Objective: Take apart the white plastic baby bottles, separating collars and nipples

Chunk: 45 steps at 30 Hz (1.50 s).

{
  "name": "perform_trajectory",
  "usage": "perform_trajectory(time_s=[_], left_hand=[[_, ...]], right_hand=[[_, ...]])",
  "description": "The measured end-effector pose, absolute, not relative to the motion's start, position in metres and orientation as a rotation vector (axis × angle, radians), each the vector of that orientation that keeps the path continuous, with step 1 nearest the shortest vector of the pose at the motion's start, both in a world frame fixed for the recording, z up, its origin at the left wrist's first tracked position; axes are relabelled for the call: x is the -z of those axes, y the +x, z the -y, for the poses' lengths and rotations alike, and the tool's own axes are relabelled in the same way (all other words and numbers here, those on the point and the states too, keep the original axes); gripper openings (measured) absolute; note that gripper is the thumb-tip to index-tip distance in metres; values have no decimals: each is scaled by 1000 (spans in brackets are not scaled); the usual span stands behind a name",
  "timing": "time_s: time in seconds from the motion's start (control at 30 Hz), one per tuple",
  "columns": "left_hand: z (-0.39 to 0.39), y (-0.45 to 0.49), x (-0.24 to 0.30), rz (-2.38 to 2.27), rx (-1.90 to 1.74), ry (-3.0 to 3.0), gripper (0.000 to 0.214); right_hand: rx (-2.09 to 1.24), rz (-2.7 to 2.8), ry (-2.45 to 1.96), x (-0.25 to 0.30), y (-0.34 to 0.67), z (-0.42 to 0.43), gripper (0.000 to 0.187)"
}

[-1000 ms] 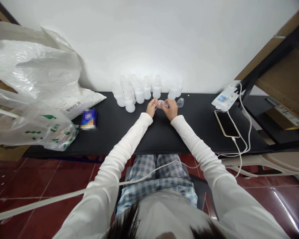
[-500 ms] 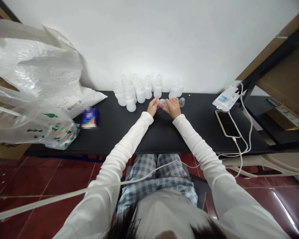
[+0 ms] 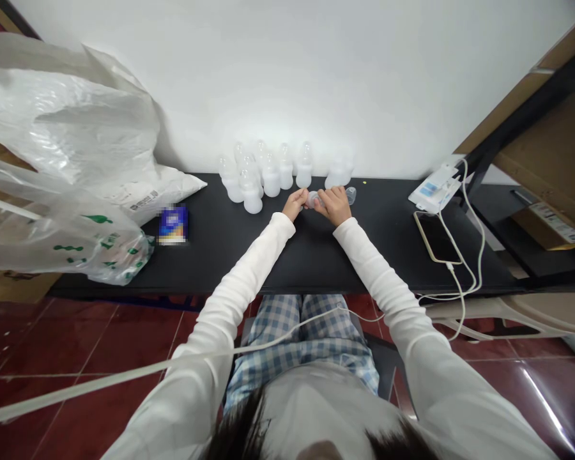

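Observation:
My left hand [image 3: 294, 204] and my right hand [image 3: 334, 204] meet over the far middle of the black table [image 3: 316, 255]. Both are closed on one small translucent bottle [image 3: 312, 199] held between them. A clear cap [image 3: 350, 194] lies on the table just right of my right hand. Behind my hands, several white plastic bottles [image 3: 268, 172] stand in a cluster against the wall.
Large plastic bags [image 3: 62, 160] cover the table's left end, with a small blue packet [image 3: 172, 225] beside them. A phone [image 3: 436, 237] on a white cable and a white box [image 3: 434, 187] lie at the right. A dark shelf frame [image 3: 522, 128] stands far right.
My hands have stayed together on the small bottle, with my right hand shifting slightly over it. The clear cap now shows less beside my right hand.

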<state>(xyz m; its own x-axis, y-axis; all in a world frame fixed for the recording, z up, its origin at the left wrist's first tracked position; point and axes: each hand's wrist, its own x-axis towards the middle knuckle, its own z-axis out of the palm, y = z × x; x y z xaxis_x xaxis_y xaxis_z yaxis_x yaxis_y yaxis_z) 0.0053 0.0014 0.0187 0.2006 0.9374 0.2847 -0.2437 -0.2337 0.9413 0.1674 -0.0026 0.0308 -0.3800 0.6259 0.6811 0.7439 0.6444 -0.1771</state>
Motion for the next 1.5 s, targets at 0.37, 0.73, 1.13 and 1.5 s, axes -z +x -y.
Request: perform_trajectory(time_s=[0.37,0.73,1.13,1.5], left_hand=[[20,7,-33,-760,-1386,1498,49],[21,10,-29,-759,-1422,1525,38],[13,18,-17,-862,-1410,1394,15],[6,13,-22,-910,-1326,1284,15]], right_hand=[[55,1666,-1220,-17,158,7,64],[28,1598,-1248,-17,153,9,73],[20,1547,-1283,-17,153,10,58],[-43,1625,-1273,-15,151,9,49]])
